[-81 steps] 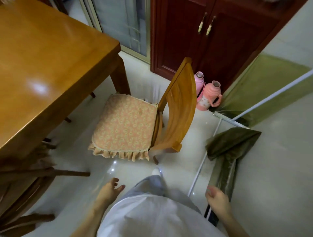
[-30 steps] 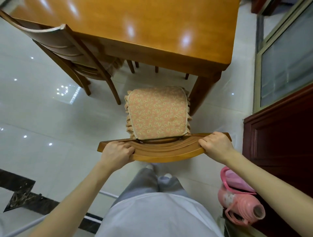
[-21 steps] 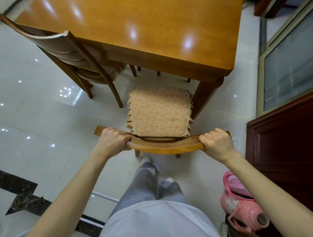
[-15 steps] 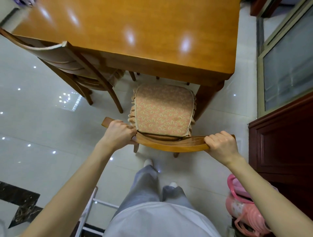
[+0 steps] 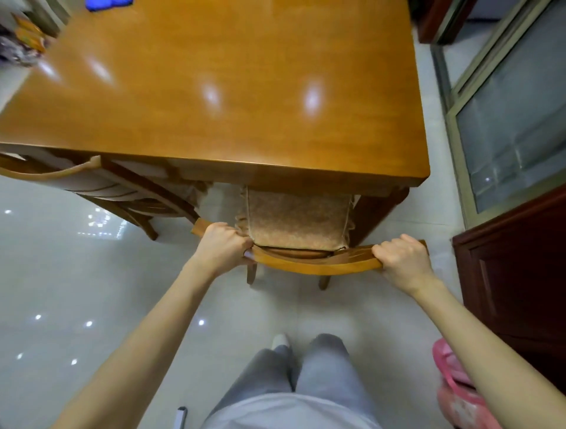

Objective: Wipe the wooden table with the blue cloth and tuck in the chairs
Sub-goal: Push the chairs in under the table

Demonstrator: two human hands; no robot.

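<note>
The chair (image 5: 315, 266) stands at the near edge of the wooden table (image 5: 232, 92), just left of the table's near right leg. The far part of its patterned seat cushion (image 5: 297, 220) is under the tabletop, while the curved backrest rail is out on the near side. The left hand (image 5: 222, 245) grips the left end of that rail with its fingers curled over it, and the right hand (image 5: 401, 258) grips the right end the same way. The blue cloth (image 5: 107, 3) lies at the far left of the table, cut off by the top of the view. A second wooden chair (image 5: 92, 183) sits to the left, its seat partly under the table. On the glossy tiled floor (image 5: 76, 275), near right, stands a pink thermos jug (image 5: 456, 395) beside a dark red cabinet (image 5: 520, 260).
</note>
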